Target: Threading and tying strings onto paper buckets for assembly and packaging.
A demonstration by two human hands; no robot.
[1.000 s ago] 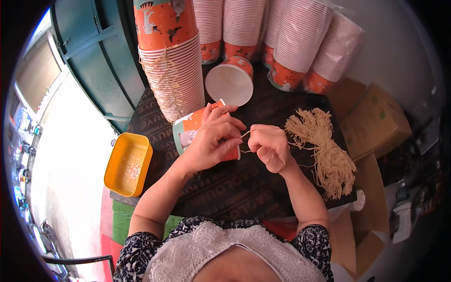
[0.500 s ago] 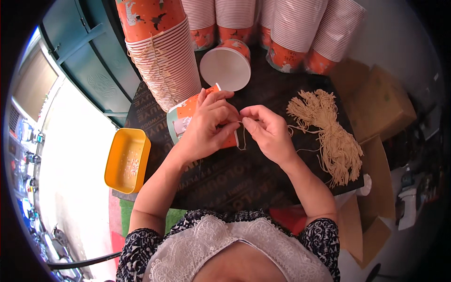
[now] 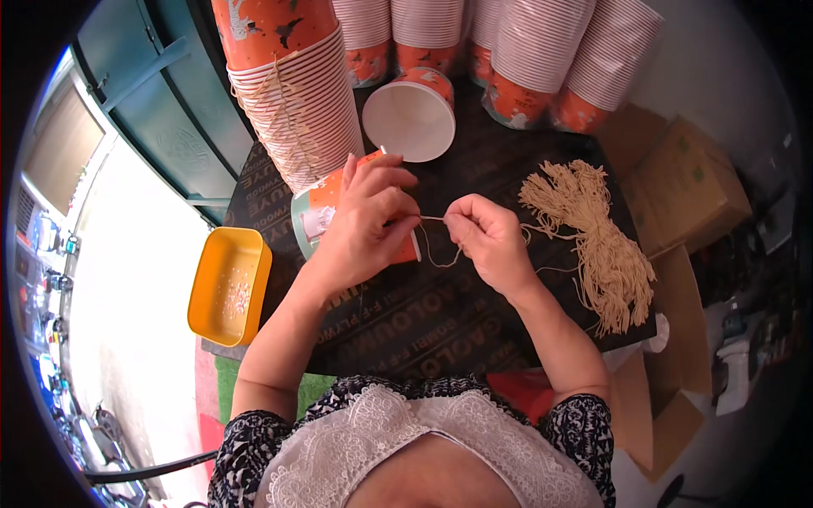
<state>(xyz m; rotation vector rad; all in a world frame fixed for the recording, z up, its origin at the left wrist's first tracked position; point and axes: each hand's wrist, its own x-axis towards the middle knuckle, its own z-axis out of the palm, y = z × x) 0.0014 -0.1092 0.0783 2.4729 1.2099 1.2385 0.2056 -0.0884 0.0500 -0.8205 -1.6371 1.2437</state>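
My left hand (image 3: 373, 220) pinches a thin beige string (image 3: 433, 218) between thumb and forefinger, its other fingers raised. My right hand (image 3: 486, 240) grips the same string a short way to the right, so a taut piece spans the gap. A slack loop hangs below it. Under my left hand an orange and green paper cup (image 3: 315, 222) lies on its side, largely covered by the hand. To the right lies a thick bundle of beige strings (image 3: 597, 245).
A tall stack of paper cups (image 3: 298, 114) with strings along its side leans at the back left. One white-mouthed cup (image 3: 410, 121) lies behind my hands. Wrapped cup stacks (image 3: 538, 51) line the back. A yellow tub (image 3: 227, 292) stands left; cardboard boxes (image 3: 690, 186) are right.
My hands have moved apart, stretching the string between them. The left hand and the cup under it have shifted slightly left, the right hand slightly right.
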